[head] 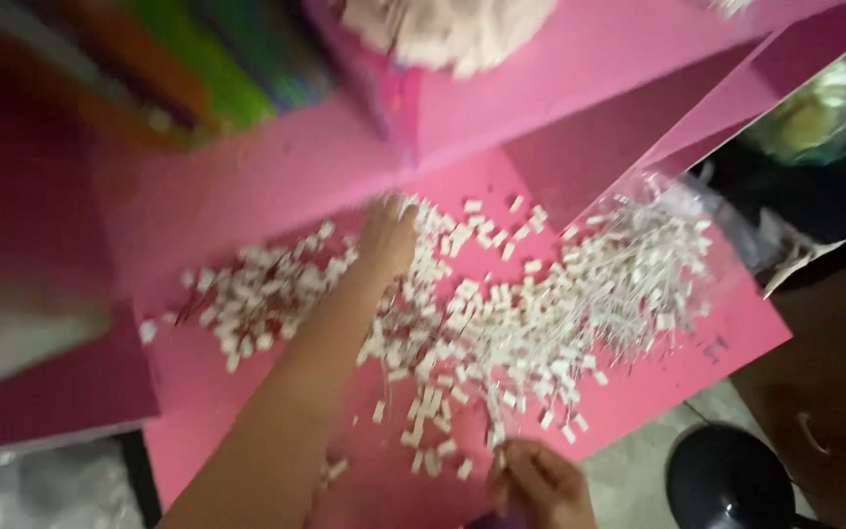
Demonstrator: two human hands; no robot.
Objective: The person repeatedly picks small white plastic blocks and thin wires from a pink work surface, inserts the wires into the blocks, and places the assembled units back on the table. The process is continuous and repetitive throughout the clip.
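Several small white tags on thin strings (501, 313) lie scattered over a pink board (697, 362). My left hand (389, 238) reaches far into the pile, knuckles up and fingertips down among the tags near the board's back edge; blur hides what it grips. My right hand (540, 485) sits at the bottom edge of the view. Its fingers are pinched on the lower ends of a bunch of strings that fan upward to the tags.
Pink walls (580, 59) rise behind and to the right of the board. A clear plastic bag (746, 235) lies at the right edge. A black round object (727, 480) stands on the floor at bottom right. Colourful blurred items (198, 69) are at top left, and a white fluffy mass (443, 29) sits at the top.
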